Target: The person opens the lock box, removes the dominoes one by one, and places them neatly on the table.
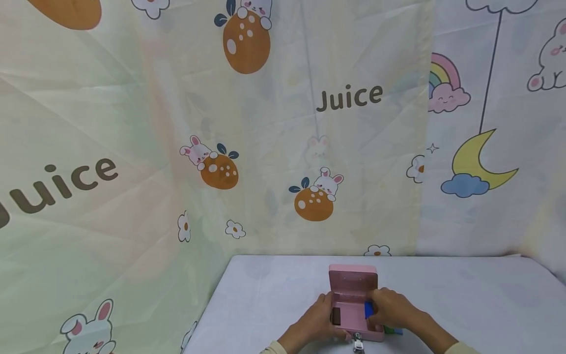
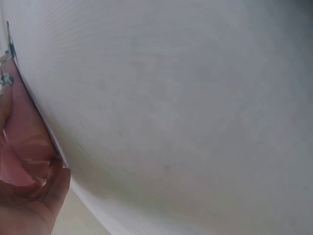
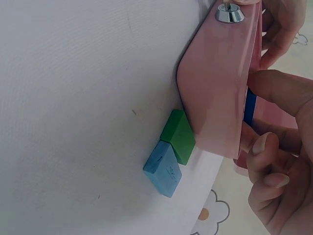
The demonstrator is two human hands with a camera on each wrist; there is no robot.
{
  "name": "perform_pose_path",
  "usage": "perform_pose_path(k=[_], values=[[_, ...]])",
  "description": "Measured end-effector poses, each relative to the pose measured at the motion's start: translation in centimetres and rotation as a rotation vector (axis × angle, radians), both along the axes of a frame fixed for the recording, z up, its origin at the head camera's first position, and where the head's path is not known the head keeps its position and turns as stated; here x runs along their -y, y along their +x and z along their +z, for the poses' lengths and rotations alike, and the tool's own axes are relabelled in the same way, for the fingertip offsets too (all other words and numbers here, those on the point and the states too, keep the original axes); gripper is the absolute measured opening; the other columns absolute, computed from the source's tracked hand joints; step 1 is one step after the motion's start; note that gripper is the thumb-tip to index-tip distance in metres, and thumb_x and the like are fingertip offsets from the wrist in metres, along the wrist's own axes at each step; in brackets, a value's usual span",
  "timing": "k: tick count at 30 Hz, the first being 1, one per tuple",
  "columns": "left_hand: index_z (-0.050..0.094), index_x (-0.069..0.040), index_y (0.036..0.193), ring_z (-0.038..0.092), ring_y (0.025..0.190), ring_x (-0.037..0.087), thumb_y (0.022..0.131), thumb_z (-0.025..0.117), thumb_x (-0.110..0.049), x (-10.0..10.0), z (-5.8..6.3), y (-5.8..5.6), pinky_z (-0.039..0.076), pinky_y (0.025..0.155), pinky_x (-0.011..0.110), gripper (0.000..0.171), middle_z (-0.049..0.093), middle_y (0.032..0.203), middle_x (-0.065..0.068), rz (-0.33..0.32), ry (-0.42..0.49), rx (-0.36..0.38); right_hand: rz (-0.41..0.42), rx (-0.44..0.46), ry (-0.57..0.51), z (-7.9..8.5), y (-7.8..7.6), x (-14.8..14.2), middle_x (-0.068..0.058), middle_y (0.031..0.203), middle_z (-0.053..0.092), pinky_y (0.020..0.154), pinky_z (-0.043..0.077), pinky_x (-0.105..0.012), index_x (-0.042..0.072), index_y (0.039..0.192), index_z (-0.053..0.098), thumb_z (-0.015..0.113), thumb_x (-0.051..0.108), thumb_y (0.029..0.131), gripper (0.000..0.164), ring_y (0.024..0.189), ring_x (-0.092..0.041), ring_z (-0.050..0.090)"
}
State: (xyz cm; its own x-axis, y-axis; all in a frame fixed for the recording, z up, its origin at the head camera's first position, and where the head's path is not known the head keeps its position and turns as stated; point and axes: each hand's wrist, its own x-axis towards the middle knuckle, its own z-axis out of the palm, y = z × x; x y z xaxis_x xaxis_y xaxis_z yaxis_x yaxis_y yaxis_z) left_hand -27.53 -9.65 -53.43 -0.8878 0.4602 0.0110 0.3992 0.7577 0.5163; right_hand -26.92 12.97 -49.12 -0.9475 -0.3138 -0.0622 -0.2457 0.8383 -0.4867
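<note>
A pink metal cash box (image 1: 353, 322) stands on the table with its lid (image 1: 353, 281) raised. My left hand (image 1: 316, 318) grips the box at its left side, its thumb near the front lock; the left wrist view shows its fingers against the pink wall. At the right inner wall, my right hand (image 1: 391, 309) pinches a dark blue block (image 1: 369, 309) between thumb and fingers, partly hidden by them. Inside on the left lies a dark brown block (image 1: 336, 316). A silver lock (image 3: 230, 13) with a key sits on the front wall.
Outside the box's right wall, a green block (image 3: 179, 137) and a light blue block (image 3: 163, 169) lie touching on the white tabletop (image 1: 274, 290). A printed curtain (image 1: 269, 196) hangs behind the table and along its left side.
</note>
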Motion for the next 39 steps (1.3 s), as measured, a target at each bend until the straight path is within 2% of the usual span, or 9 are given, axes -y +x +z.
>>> perform_pose_path(k=[6, 18, 39], values=[[0.042, -0.021, 0.145, 0.05, 0.096, 0.0, 0.064, 0.094, -0.045, 0.0, 0.2, 0.0, 0.05, 0.092, 0.028, 0.099, 0.055, 0.117, -0.006, 0.01, 0.011, 0.009, -0.005, -0.002, 0.001, 0.1, 0.0, -0.2, 0.001, 0.077, 0.061, 0.07, 0.052, -0.043, 0.004, 0.103, 0.069, 0.09, 0.015, 0.07, 0.041, 0.072, -0.018, 0.053], [0.042, -0.02, 0.145, 0.049, 0.097, -0.001, 0.065, 0.093, -0.046, 0.1, 0.0, 0.1, 0.05, 0.091, 0.025, 0.099, 0.055, 0.116, -0.008, -0.027, 0.009, -0.019, -0.006, -0.017, 0.005, 0.7, 0.6, -0.2, 0.0, 0.087, 0.067, 0.077, 0.054, -0.049, 0.006, 0.107, 0.069, 0.091, 0.018, 0.068, 0.046, 0.079, -0.019, 0.056], [0.04, -0.022, 0.147, 0.05, 0.097, -0.001, 0.065, 0.093, -0.047, 0.0, 0.0, 0.1, 0.051, 0.093, 0.028, 0.1, 0.055, 0.117, -0.007, -0.005, 0.005, -0.003, -0.028, -0.015, -0.023, 1.4, 1.2, -0.9, 0.002, 0.077, 0.061, 0.069, 0.052, -0.04, 0.005, 0.105, 0.071, 0.09, 0.016, 0.069, 0.043, 0.074, -0.017, 0.053]])
